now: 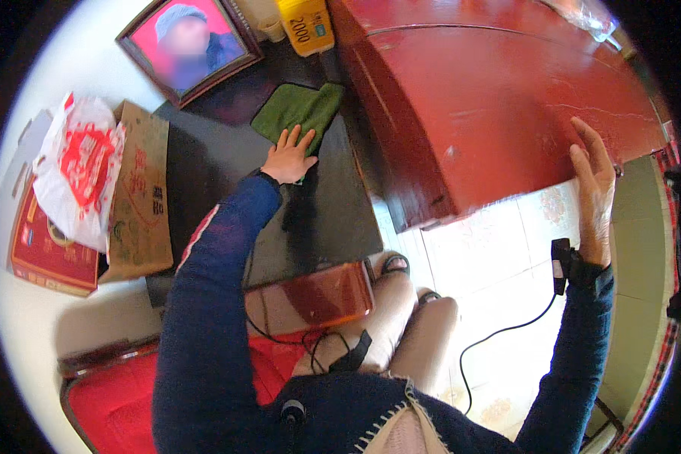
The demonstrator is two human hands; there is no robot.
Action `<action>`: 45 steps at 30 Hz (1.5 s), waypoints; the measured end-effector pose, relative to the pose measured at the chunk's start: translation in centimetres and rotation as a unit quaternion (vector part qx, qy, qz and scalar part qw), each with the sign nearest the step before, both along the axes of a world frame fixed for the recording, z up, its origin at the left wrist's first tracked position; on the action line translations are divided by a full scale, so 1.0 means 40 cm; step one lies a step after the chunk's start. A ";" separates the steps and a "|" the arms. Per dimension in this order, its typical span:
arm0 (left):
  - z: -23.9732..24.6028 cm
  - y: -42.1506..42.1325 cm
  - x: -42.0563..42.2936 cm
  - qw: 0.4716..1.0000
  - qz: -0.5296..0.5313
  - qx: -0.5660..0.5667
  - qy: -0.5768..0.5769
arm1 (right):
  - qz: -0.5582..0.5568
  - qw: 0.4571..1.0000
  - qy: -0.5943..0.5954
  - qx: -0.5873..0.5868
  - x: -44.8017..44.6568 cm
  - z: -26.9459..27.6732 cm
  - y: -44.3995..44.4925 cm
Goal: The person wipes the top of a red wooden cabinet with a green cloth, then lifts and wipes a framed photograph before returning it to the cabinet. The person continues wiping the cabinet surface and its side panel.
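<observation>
My left hand (290,158) lies flat with spread fingers on the lower edge of a green cloth (295,108). The cloth is spread over a dark tabletop (329,215), its right corner folded up near a red wooden cabinet or table (488,130). My right hand (593,176) is at the right, beside the near edge of that red surface, fingers apart and holding nothing. Whether its fingertips touch the surface, I cannot tell. A black device with a cable is strapped at my right wrist.
A framed portrait (249,51), a yellow container (312,34) and a small cup (271,28) stand at the back. Left are a cardboard box (142,198), a white plastic bag (85,170) and a red box (57,249). A red-seated chair (119,397) is below; a cable hangs at right.
</observation>
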State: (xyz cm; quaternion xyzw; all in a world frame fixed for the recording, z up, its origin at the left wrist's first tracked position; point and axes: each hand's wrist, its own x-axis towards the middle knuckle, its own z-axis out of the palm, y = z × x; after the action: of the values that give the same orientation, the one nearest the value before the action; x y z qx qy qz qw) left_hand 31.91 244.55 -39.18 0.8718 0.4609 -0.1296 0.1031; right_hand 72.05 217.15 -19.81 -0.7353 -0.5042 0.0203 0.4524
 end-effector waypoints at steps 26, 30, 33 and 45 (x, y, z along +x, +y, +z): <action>0.169 -0.457 -0.897 0.984 0.094 -0.153 0.002 | 0.370 0.879 -0.216 -0.210 -0.753 -0.245 -0.097; 0.159 -0.488 -0.973 0.961 0.184 -0.205 0.021 | 0.359 0.871 -0.222 -0.250 -0.760 -0.256 -0.096; 0.134 -0.506 -1.067 0.948 0.273 -0.160 0.045 | 0.359 0.872 -0.229 -0.241 -0.758 -0.259 -0.100; 0.019 -0.409 -1.269 0.955 0.191 -0.126 0.188 | 0.360 0.884 -0.226 -0.195 -0.746 -0.277 -0.096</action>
State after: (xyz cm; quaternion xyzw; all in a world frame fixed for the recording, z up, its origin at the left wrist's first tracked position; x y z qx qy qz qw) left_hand -18.87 228.21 -38.42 0.7071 0.6100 -0.3262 0.1464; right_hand 42.22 213.32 -30.90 -0.5610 -0.8089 0.1127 0.1349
